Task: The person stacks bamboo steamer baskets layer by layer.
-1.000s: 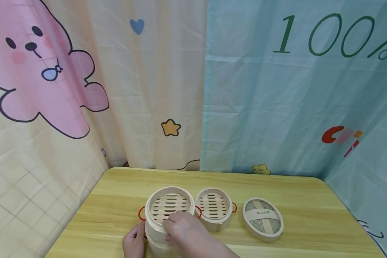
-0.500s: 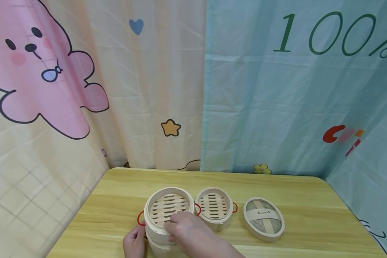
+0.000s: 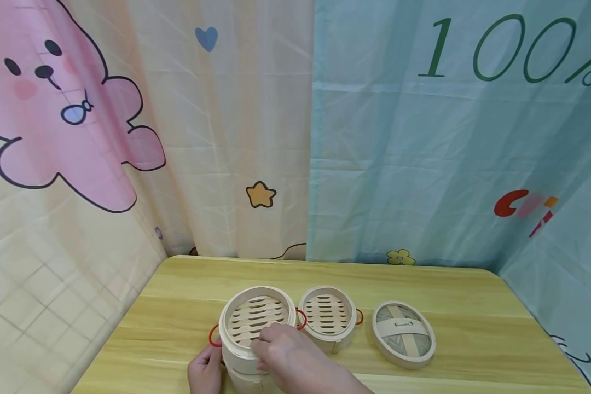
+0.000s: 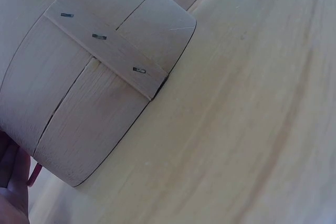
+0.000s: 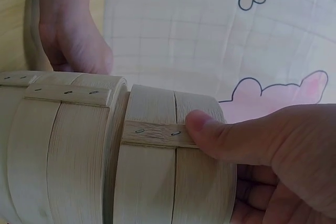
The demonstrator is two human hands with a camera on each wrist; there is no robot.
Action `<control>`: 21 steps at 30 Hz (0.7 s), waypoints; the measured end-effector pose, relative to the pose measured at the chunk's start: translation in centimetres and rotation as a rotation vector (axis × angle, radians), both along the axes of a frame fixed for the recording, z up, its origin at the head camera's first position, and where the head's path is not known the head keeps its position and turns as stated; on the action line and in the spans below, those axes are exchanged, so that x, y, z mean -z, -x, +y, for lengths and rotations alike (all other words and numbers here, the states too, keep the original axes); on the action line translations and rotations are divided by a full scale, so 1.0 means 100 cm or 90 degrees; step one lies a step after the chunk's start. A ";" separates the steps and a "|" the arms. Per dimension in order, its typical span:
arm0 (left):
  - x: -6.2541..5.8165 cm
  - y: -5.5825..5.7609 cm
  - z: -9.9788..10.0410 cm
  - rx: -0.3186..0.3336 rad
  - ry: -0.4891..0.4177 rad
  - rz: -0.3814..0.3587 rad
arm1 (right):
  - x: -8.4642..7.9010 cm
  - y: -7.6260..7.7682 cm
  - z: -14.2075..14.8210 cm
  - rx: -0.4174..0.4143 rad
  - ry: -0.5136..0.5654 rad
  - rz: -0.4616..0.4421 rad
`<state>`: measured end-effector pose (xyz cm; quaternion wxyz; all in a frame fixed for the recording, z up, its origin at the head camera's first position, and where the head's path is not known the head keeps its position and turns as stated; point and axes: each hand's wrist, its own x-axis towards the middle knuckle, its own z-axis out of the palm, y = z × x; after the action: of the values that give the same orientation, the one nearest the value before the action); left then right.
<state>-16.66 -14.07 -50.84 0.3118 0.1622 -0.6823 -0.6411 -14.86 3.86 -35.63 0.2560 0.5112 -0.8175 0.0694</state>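
Note:
Two stacked bamboo steamer baskets stand at the table's near side in the head view. The upper basket [image 3: 260, 317] has a slatted floor and red side handles [image 3: 215, 335]. My right hand [image 3: 288, 350] grips its near rim; in the right wrist view the thumb [image 5: 210, 129] lies on the outer wall over a stapled strip, with the fingers over the rim, partly hidden. A narrow gap shows between the upper basket and the lower basket [image 5: 63, 145]. At the stack's left, my left hand [image 3: 205, 369] holds the lower basket near a red handle [image 4: 35, 174]; its fingertips are hidden.
Just right of the stack sits a smaller-looking slatted steamer basket [image 3: 326, 317] with a red handle. Farther right a round woven lid [image 3: 404, 335] lies on the wooden table [image 3: 177, 306]. Printed curtains [image 3: 256, 137] hang behind the table and along both sides.
The upper basket has turned slightly counterclockwise: its left handle has come nearer, its right handle gone farther. My right hand has shifted a little right with the rim. The left hand stays put.

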 end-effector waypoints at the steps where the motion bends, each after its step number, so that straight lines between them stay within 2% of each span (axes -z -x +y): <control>1: 0.000 0.000 0.000 0.001 -0.001 0.001 | 0.000 0.000 0.000 0.001 0.000 0.001; 12: -0.001 0.000 -0.001 0.015 -0.016 0.013 | 0.003 -0.001 -0.001 -0.005 0.026 0.039; 17: -0.002 0.000 0.000 0.015 -0.020 0.029 | 0.007 -0.001 0.001 0.009 0.046 0.048; 21: -0.002 0.000 0.000 0.006 -0.006 0.025 | 0.007 -0.001 0.001 0.022 0.038 0.046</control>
<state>-16.69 -14.03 -50.60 0.3211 0.1480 -0.6738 -0.6489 -14.72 3.98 -36.31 0.3018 0.4915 -0.8139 0.0707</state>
